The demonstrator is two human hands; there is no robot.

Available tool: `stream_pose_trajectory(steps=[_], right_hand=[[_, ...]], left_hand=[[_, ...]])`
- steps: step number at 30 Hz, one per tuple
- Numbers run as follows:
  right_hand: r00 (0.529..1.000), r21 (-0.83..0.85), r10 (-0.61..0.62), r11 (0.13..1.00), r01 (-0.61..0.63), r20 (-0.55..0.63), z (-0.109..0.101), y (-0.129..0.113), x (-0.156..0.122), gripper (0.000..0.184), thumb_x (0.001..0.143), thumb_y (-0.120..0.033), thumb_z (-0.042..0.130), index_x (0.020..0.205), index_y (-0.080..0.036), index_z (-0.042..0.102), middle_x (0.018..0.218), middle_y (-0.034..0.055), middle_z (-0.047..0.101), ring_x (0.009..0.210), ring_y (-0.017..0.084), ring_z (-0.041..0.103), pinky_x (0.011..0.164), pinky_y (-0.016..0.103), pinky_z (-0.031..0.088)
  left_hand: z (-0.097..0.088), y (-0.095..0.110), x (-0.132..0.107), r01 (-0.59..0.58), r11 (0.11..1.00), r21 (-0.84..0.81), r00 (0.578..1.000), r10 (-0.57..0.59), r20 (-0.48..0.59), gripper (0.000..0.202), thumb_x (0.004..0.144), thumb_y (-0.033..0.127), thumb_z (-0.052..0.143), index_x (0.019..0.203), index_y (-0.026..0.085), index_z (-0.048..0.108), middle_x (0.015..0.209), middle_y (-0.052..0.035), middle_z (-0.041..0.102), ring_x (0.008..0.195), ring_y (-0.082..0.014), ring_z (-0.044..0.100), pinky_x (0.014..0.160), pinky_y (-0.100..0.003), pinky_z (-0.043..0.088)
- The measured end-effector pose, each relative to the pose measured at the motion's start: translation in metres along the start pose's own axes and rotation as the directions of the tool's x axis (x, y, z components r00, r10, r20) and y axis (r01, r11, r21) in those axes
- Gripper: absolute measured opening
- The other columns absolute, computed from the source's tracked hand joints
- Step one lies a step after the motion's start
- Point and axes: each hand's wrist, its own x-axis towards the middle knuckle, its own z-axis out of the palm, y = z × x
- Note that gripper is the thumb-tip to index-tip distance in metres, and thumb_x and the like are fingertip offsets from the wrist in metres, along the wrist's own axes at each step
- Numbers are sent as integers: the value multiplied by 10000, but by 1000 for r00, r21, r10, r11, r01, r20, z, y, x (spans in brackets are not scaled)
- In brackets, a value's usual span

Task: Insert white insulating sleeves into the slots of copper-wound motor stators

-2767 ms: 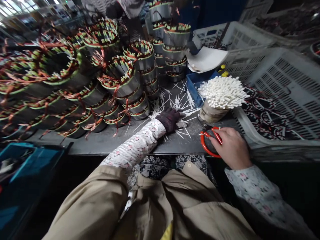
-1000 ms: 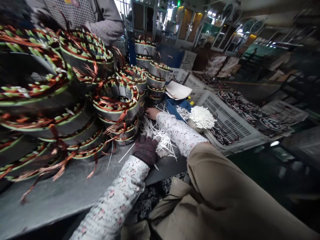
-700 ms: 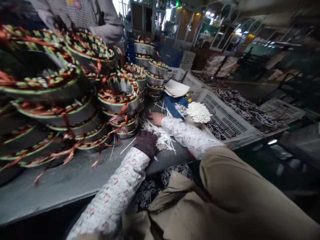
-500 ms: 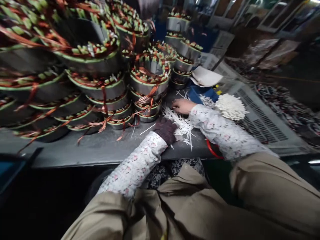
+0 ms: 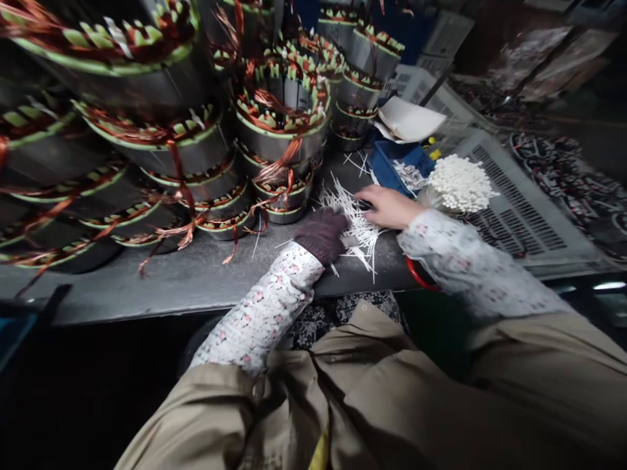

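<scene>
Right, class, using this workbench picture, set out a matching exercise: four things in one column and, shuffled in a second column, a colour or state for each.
Things:
1. left hand
2. right hand
3. pile of thin strips
4. stacked motor stators

Descriptions:
A. wound with copper wire
B. white
C. in a dark knit glove
D. bare

Right pairs: 1-C, 2-D, 3-B, 4-A

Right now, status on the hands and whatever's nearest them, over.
Left gloved hand at the white strips. Right bare hand open over them. Wound copper stators stacked just beside the pile.
</scene>
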Motion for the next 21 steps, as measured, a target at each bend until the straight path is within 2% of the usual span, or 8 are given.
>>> stream_pose_trajectory(steps=[2,4,6,9,12,15,18,21], right_hand=[[986,-42,159,987,-157,58,3,3,-32,531,881,-200,602,1404,-112,576,1320,173,626,1203,293,617,1048,398,480],[955,-89,257,965,-246,149,11,0,-52,485,867,-209,630,1340,-102,614,1228,181,670,1134,318,648,987,408,506],[956,-66,242,970,-234,169,22,-10,-56,438,867,-178,610,1297,-102,642,1228,180,676,1152,317,644,997,398,499],[989,92,126,987,-133,78,31,-30,-45,430,873,-90,522,1277,-124,667,1287,152,665,1214,273,624,1052,356,470],[991,265,89,958,-113,100,27,-40,-29,479,854,-33,482,1266,-169,685,1251,101,696,1155,233,657,1036,338,490],[985,317,159,933,-171,65,16,-28,-16,468,898,-65,438,1288,-171,673,1192,98,717,1053,230,689,989,367,528],[950,191,299,941,-279,-85,11,-7,-1,465,971,-156,412,1397,-111,592,1353,169,629,1237,284,614,1083,407,472],[911,111,407,910,-399,-64,17,2,14,490,992,-184,394,1429,-10,530,1394,265,567,1294,330,572,1099,426,448]], left_hand=[[0,1,0,80,993,-84,983,-93,-161,497,976,489,587,1389,214,593,1544,-85,478,1372,-240,508,1160,-348,415],[1,3,-1,164,980,-111,955,-186,-231,597,1002,488,536,1509,182,458,1550,-118,468,1398,-245,492,1180,-358,400],[2,6,-2,228,971,-77,953,-239,-187,729,996,557,510,1568,133,351,1504,-172,509,1376,-300,514,1171,-422,409],[4,10,-3,236,972,13,971,-235,-42,861,949,667,519,1573,107,325,1477,-204,528,1381,-361,495,1178,-487,383],[3,11,-3,237,971,40,971,-239,31,882,933,690,529,1579,126,322,1493,-194,514,1411,-345,463,1193,-462,360],[3,9,-2,248,968,30,967,-250,58,974,857,755,594,1590,176,317,1552,-170,461,1449,-341,421,1217,-463,334],[5,8,-1,223,972,75,971,-229,74,1079,751,767,709,1599,230,312,1625,-143,369,1497,-382,333,1252,-541,264],[7,6,-1,173,981,90,981,-180,75,964,816,729,668,1582,232,358,1628,-126,372,1484,-377,347,1247,-548,274]])
